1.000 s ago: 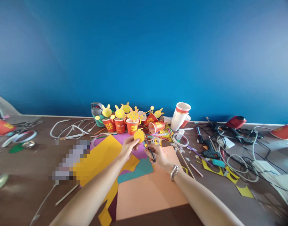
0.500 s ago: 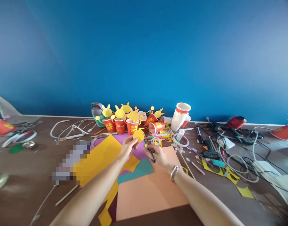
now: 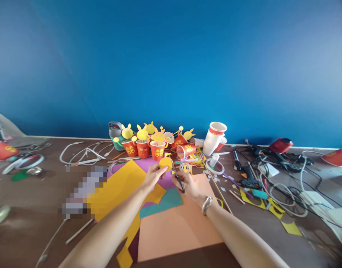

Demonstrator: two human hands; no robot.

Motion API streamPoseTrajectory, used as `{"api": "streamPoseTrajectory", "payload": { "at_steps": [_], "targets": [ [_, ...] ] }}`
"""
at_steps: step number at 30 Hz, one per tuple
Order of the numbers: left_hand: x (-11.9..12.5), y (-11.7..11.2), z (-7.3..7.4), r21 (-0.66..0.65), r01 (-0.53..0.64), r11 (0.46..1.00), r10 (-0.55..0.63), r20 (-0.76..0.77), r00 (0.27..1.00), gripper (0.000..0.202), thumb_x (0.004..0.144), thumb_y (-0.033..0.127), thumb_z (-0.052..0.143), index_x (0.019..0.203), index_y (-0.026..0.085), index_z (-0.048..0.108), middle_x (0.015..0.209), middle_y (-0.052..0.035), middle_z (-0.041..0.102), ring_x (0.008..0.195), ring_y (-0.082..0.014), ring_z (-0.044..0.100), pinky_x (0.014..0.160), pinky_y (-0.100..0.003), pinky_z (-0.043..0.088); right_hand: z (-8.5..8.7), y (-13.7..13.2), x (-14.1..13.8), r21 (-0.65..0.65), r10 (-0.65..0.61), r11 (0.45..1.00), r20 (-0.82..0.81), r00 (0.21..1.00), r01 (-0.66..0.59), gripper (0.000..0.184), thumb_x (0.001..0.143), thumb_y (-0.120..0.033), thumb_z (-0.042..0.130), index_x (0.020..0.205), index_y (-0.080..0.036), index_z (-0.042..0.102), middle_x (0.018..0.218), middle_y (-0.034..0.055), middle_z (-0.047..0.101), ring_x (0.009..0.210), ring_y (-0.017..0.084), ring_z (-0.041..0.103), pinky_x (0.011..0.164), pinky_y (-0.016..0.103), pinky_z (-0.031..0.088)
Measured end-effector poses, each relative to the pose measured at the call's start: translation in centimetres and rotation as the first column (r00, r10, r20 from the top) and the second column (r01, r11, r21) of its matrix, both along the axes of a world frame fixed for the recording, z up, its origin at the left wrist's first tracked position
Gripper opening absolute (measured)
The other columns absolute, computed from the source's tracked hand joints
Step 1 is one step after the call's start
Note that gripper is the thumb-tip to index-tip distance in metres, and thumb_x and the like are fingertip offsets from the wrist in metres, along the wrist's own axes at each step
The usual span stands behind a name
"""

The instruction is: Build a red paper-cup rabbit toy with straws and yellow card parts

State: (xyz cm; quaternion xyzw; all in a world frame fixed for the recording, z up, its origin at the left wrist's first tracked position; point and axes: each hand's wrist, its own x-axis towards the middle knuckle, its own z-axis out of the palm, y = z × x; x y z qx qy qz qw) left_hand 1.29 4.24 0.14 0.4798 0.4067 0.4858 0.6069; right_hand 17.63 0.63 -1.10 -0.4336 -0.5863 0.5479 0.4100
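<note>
Between its thumb and fingers, my left hand (image 3: 154,176) pinches a round yellow paper piece (image 3: 165,163). My right hand (image 3: 187,183) is closed around the dark handles of a pair of scissors (image 3: 176,176), whose blades point up beside the right edge of the paper. Whether the blades touch the paper is hard to make out. Beneath the hands lie a yellow sheet (image 3: 119,188), a purple sheet (image 3: 144,166), a teal piece (image 3: 163,204) and a large peach sheet (image 3: 176,232).
Red cups (image 3: 143,150) with yellow animal-shaped paper cutouts stand near the blue wall. A stack of white cups (image 3: 213,139) leans at their right. Farther right lie a glue gun (image 3: 250,178), tangled cables (image 3: 282,197) and yellow paper scraps (image 3: 290,227).
The round yellow paper has shifted and turned slightly in my left hand, a little down and to the right. My right hand with the scissors has barely moved.
</note>
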Motion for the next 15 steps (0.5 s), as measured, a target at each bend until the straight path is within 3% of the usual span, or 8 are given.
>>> {"api": "streamPoseTrajectory", "payload": {
  "at_steps": [15],
  "targets": [
    [0.00,0.00,0.12,0.005,-0.042,0.999,0.042,0.017,0.999,0.034,0.066,0.047,0.073,0.074,0.014,0.067,0.047,0.0054,0.048,0.041,-0.0059,0.038,0.044,-0.022,0.025,0.56,-0.20,-0.02,0.047,0.002,0.999,0.035,0.999,-0.004,0.026,0.075,-0.037,0.065,0.065,-0.019,0.049,0.045,-0.0073,0.041,0.035,0.007,0.039,0.033,0.018,0.030]
  ]
}}
